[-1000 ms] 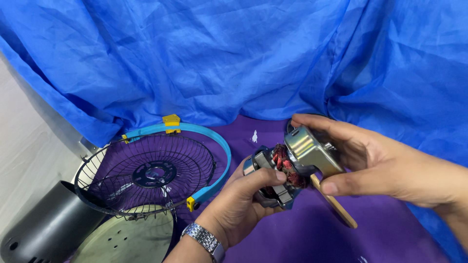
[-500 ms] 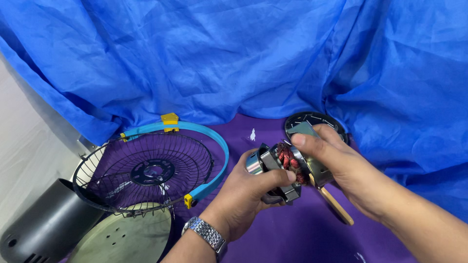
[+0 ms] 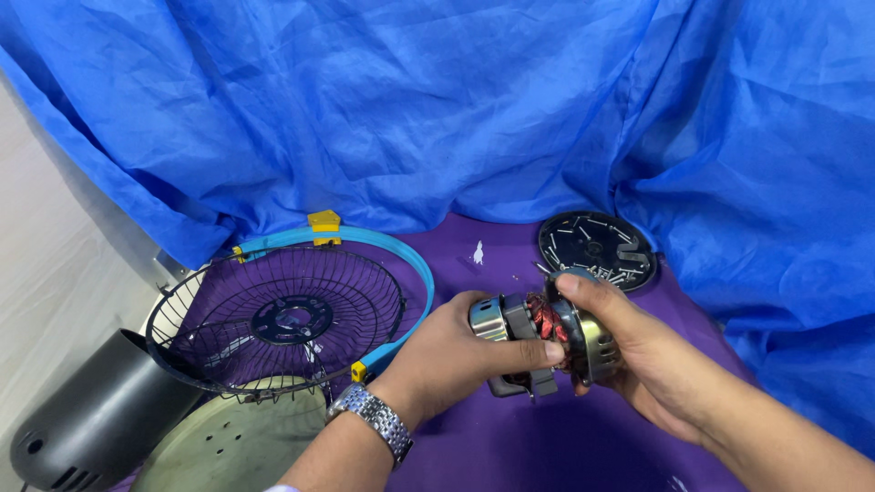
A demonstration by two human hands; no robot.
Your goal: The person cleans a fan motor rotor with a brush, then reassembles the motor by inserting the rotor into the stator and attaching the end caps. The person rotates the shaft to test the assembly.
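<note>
Left hand: curled around the near end of a small electric motor, thumb laid flat along its side, fingers wrapped underneath; closed firmly on the metal casing. Silver link watch on the wrist.

Right hand: cupped around the far end of the same motor, index finger stretched over the top edge, palm under the silver end cap; closed on it, remaining fingers hidden behind the body.

Motor: held between both hands just above the desk, lying on its side; reddish copper windings visible in the gap between the two metal end shells.

Desk: covered in purple cloth, directly under the hands.

Round black plate: flat on the purple cloth beyond the right hand, apart from it, scattered with small screws and metal bits.

Wire fan guard: black, domed, resting left of the left hand, near the wrist but not touching.

Blue rim ring: curving around the guard's far and right side, with a yellow clip at the top.

Pale round base plate: flat at lower left, partly under the guard.

Black cylindrical housing: on its side at the far left.

Blue sheet: draped across the whole background.
</note>
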